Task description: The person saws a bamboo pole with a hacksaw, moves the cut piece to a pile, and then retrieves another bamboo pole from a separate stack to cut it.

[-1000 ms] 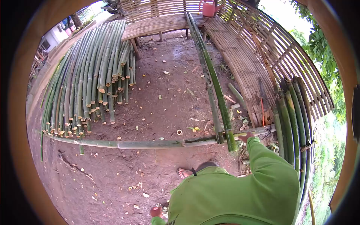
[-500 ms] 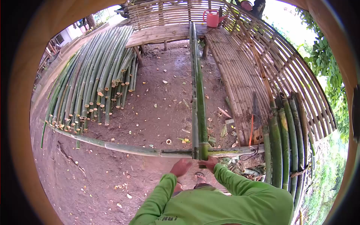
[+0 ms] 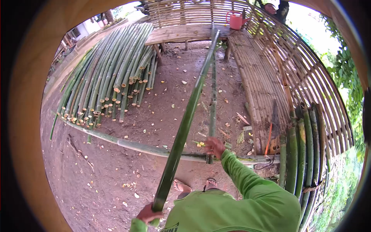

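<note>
Bench (image 3: 259,77): bamboo slats, bearing a pink watering can (image 3: 235,22).
Ground (image 3: 162,120): brown dirt, scattered pale chips (image 3: 184,82).
Cross pole (image 3: 147,147): bamboo, under a narrow pole's (image 3: 213,100) near end.

Shirt lettering (image 3: 170,229) cut off at bottom, left hand (image 3: 148,214) partly hidden by pole (image 3: 181,137), right hand (image 3: 215,147) slightly blurred

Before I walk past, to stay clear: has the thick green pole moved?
Yes, the near end of the thick green pole has swung left relative to the horizontal pole.
</note>
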`<state>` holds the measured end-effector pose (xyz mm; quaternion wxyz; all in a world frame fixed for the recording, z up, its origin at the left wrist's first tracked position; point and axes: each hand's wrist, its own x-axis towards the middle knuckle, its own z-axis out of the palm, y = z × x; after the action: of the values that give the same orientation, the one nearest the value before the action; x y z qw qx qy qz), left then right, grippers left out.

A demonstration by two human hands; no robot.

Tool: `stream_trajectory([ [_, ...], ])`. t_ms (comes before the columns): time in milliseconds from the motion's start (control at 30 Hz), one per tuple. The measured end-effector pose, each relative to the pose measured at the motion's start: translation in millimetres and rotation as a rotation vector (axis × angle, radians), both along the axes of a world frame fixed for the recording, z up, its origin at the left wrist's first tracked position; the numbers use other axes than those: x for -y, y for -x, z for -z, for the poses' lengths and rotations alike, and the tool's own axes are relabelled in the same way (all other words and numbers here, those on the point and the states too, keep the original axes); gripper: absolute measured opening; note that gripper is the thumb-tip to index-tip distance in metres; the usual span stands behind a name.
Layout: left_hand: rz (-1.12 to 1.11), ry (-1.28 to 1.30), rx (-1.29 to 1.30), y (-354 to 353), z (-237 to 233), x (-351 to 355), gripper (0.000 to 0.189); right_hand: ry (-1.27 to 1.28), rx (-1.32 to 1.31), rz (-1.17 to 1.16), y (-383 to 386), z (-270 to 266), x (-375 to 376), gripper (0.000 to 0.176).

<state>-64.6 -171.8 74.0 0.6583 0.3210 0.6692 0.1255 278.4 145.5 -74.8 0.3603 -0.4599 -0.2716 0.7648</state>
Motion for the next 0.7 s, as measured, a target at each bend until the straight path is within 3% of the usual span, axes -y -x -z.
stream_trajectory([
  [33, -0.074, 0.117, 0.013, 13.7, -10.4, 30.9, 0.048, 0.033, -0.058, 0.075, 20.4, 1.7, -16.5, 0.044],
  [133, -0.046, -0.015, -0.215, 35.1, -2.5, 125.7, 0.045, 0.18, -0.331, 0.121, 93.0, -26.1, -53.7, 0.054],
  [167, -0.034, -0.104, -0.336, 38.8, 8.1, 157.8, 0.043, 0.17, -0.305, 0.149, 119.7, -30.3, -51.4, 0.057],
  [200, -0.038, -0.149, -0.557, 17.3, -25.3, 145.9, 0.042, 0.152, -0.281, 0.183, 141.8, -33.0, -46.0, 0.06],
  [233, 0.061, -0.009, -0.785, 36.7, -5.1, 158.7, 0.041, 0.133, -0.26, 0.231, 161.3, -35.6, -38.2, 0.063],
  [300, -0.045, 0.014, -0.786, 57.4, 12.2, 177.6, 0.041, 0.231, -0.039, 0.184, 188.5, -43.5, -13.6, 0.072],
  [333, -0.086, 0.033, -0.778, 63.7, 21.0, 191.3, 0.041, 0.211, -0.042, 0.155, 197.2, -11.1, -7.5, 0.077],
  [400, -0.017, -0.035, -0.807, 84.4, 64.8, 227.4, 0.045, 0.235, -0.008, 0.167, 220.9, 2.2, 12.3, 0.059],
  [500, -0.117, 0.044, -0.809, 107.1, 45.1, 207.5, 0.045, 0.209, -0.01, 0.131, 260.5, 29.5, 32.5, 0.048],
  [600, -0.191, 0.064, -0.819, 131.1, 32.7, 192.9, 0.045, 0.125, 0.034, 0.06, 318.6, 0.7, 39.0, 0.038],
  [700, -0.244, 0.056, -0.832, 153.5, 27.4, 181.6, 0.044, 0.101, -0.018, -0.073, 385.0, -1.1, 26.8, 0.044],
])
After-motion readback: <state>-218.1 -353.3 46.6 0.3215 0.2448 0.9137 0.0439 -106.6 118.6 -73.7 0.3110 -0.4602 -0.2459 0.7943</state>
